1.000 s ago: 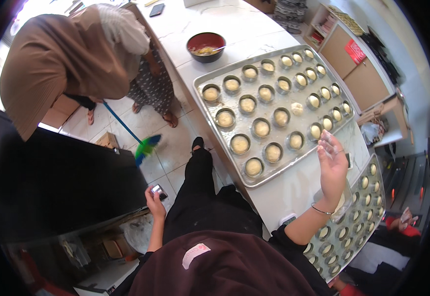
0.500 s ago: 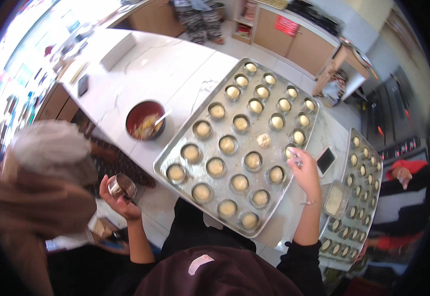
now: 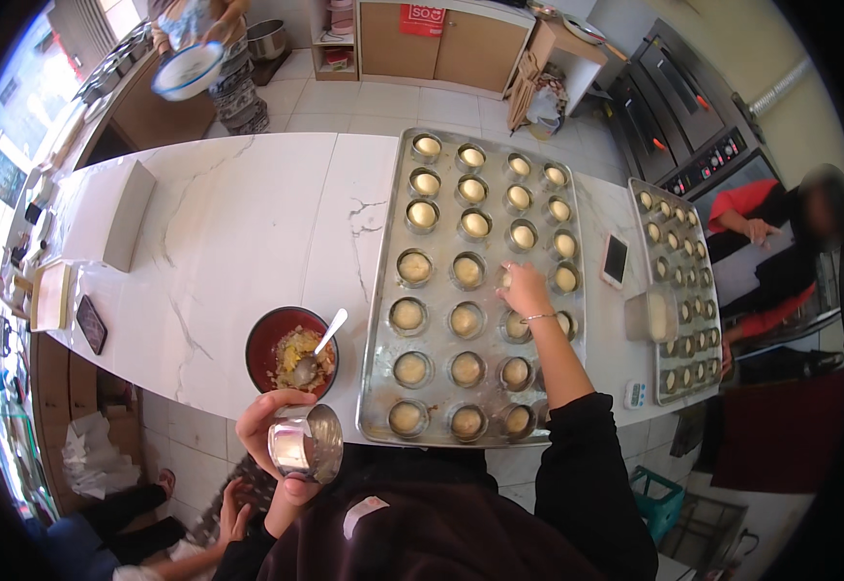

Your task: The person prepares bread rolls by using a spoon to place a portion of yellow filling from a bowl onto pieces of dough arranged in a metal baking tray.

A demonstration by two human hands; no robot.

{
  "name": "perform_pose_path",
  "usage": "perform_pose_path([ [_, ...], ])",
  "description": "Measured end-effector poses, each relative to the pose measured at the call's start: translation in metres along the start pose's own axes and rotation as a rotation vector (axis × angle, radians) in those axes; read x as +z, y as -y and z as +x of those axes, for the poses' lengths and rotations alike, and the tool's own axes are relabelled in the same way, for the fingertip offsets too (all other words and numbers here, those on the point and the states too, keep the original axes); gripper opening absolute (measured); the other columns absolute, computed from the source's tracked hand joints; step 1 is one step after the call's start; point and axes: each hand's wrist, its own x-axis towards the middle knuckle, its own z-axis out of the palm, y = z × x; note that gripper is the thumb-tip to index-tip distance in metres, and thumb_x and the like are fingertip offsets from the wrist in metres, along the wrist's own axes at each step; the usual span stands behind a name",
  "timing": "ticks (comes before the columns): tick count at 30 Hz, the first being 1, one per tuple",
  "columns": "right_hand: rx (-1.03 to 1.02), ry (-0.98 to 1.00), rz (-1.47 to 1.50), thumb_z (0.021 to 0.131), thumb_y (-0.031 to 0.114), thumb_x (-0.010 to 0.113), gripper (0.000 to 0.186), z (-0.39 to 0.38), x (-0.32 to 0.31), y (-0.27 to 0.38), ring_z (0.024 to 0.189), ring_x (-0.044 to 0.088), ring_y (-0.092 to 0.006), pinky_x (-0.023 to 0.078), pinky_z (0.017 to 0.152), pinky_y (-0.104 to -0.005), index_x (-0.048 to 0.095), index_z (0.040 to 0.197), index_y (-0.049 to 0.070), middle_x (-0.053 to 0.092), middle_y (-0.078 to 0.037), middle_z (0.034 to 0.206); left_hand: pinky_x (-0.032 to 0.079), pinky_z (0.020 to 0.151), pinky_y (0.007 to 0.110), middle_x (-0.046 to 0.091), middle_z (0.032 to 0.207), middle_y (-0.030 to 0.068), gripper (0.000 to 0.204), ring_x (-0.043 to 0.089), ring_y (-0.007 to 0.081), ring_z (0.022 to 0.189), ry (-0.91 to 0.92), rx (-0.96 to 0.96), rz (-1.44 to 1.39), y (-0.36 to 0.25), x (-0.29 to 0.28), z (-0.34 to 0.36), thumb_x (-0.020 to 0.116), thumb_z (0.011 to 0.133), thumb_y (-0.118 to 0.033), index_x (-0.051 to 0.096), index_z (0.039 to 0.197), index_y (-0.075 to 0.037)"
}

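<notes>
My left hand (image 3: 262,434) is closed around a shiny metal ring mould (image 3: 306,443), held above the table's near edge beside the tray. My right hand (image 3: 527,289) reaches over a large metal baking tray (image 3: 441,341), its fingertips pinched on a pale dough ball (image 3: 506,279) that has no ring around it. Rows of metal rings stand on the tray, each around a round of dough (image 3: 467,271). My right hand and forearm partly cover some of the rings to the right.
Left of the tray stands a red-brown bowl (image 3: 259,351) with a yellowish mixture and a spoon (image 3: 331,331). To the right are a phone (image 3: 615,259), a clear container (image 3: 643,318), a small timer (image 3: 635,394) and a second filled tray (image 3: 669,290). A co-worker (image 3: 756,261) stands beyond it; another holds a basin (image 3: 188,73).
My right hand has moved left from a ringed dough at the tray's right side to the ringless dough ball. My left hand has brought the ring nearer the bowl. The view has turned.
</notes>
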Motion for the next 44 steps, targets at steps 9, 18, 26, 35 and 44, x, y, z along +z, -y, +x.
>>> perform_pose_path([
  [9,-0.093,-0.170,0.157,0.055,0.001,0.068,0.050,0.006,0.013,-0.028,0.083,0.054,-0.0330,0.045,0.075,-0.0397,0.058,0.103,0.006,0.057,-0.016,0.087,0.041,0.073,0.033,0.049,0.098,0.0214,0.079,0.049,0.0251,0.085,-0.214,0.063,0.082,0.011,-0.062,0.030,0.039,0.073,-0.057,0.030,0.123,0.003],
  [18,-0.079,-0.038,0.193,0.050,-0.002,0.072,0.065,-0.005,-0.001,-0.038,0.095,0.052,-0.0308,0.043,0.083,-0.0362,0.054,0.111,0.011,0.055,-0.013,0.100,0.037,0.090,0.036,0.047,0.115,0.0196,0.073,0.047,0.0282,0.105,-0.496,0.197,0.042,0.047,-0.140,0.058,0.031,0.078,-0.052,0.031,0.124,0.004],
  [26,-0.148,-0.116,0.087,0.061,-0.004,0.063,0.042,0.002,0.010,-0.028,0.082,0.055,-0.0322,0.046,0.071,-0.0381,0.060,0.100,0.011,0.055,-0.014,0.088,0.034,0.096,0.041,0.039,0.126,0.0176,0.059,0.043,0.0282,0.111,-0.744,0.331,0.284,0.046,-0.132,0.094,0.024,0.082,-0.040,0.044,0.111,0.008],
  [35,-0.163,-0.132,0.214,0.063,0.005,0.065,0.039,0.001,0.006,-0.025,0.080,0.055,-0.0329,0.046,0.070,-0.0393,0.059,0.101,0.008,0.055,-0.015,0.084,0.038,0.093,0.040,0.042,0.123,0.0178,0.060,0.047,0.0284,0.106,-0.701,0.384,0.368,0.052,-0.143,0.102,0.021,0.083,-0.042,0.042,0.112,0.006],
  [44,0.125,-0.096,-0.011,0.063,0.012,0.070,0.045,0.010,0.014,-0.002,0.084,0.055,-0.0324,0.043,0.078,-0.0403,0.057,0.107,0.009,0.054,-0.016,0.091,0.033,0.097,0.041,0.043,0.124,0.0160,0.065,0.045,0.0270,0.109,-0.761,0.392,0.473,0.052,-0.161,0.111,0.026,0.081,-0.046,0.040,0.117,0.006],
])
